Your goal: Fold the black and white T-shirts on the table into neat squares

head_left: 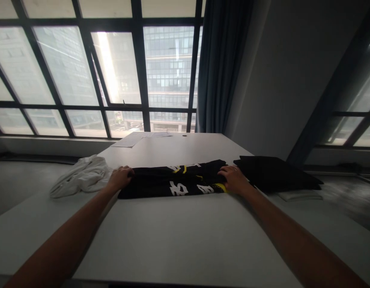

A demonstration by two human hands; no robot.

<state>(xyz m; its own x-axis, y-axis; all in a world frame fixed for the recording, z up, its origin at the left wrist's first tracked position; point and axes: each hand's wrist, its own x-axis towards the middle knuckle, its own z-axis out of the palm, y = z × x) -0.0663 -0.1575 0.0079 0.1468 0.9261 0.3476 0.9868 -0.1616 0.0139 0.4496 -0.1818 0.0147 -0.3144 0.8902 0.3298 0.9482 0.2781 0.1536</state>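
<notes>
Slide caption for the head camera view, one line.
Left hand and right hand hold opposite ends of black printed fabric on a white table, crumpled white cloth alongside.

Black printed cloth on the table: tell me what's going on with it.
A person has the left hand and right hand at opposite ends of the black printed cloth, which lies as a long strip across the white table. Crumpled white cloth lies off to the left, and flat black cloth to the right.

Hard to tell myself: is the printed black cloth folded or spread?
Folded: the cloth lies in a narrow strip, its print apparently cut off at the far edge.
</notes>
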